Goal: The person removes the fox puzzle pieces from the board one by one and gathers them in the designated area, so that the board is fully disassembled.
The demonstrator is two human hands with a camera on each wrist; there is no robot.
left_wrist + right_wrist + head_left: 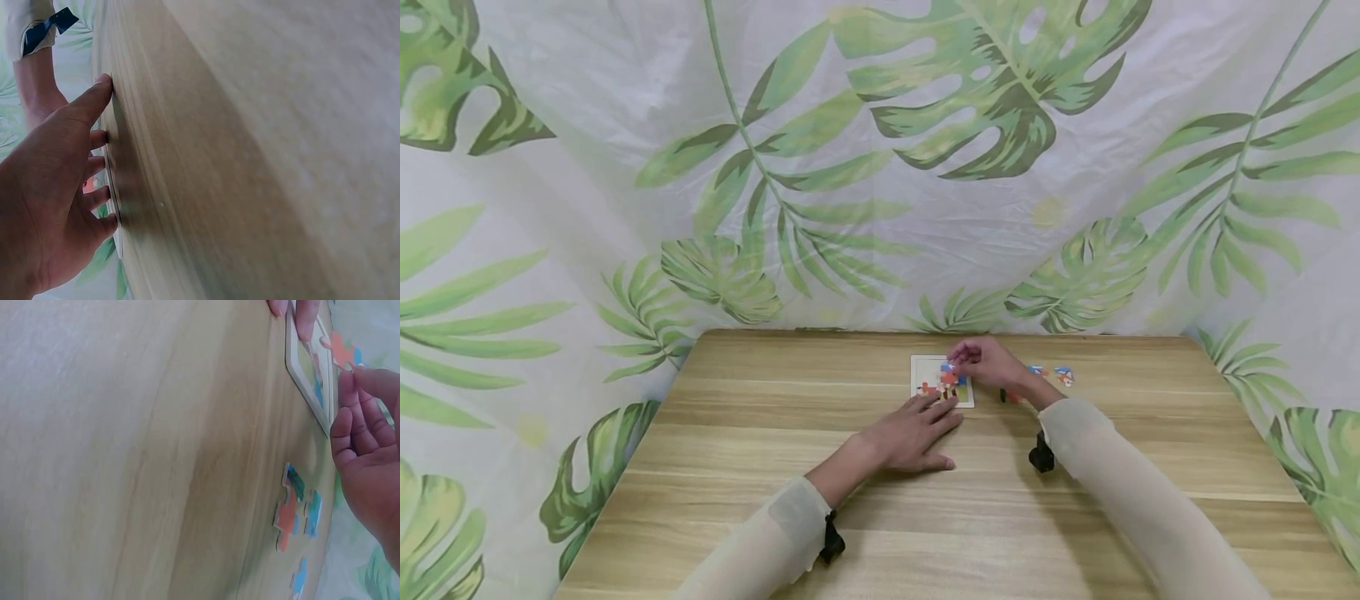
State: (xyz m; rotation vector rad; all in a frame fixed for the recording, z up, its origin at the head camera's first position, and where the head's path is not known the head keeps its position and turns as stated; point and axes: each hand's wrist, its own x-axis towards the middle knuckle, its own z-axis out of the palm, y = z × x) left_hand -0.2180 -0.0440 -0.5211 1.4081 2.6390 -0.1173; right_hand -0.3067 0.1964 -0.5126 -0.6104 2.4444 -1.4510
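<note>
A square puzzle board (pixel 926 364) with a pale raised border lies near the table's far edge, its lower part filled with coloured pieces. Above it, my right hand (pixel 988 362) pinches a red and blue puzzle piece (pixel 342 350) between thumb and finger. In the right wrist view the piece is held up off the board, tilted. My left hand (pixel 912 435) lies with spread, straight fingers, the fingertips touching the board's near edge and the thumb resting on the table. The left wrist view shows those fingers from the thumb side.
Several loose puzzle pieces (pixel 287 515) lie on the wooden table (pixel 760 450) to the right of the board, partly behind the right wrist. One piece (pixel 1064 376) sits farthest right. A leaf-patterned cloth (pixel 820 208) hangs behind the table.
</note>
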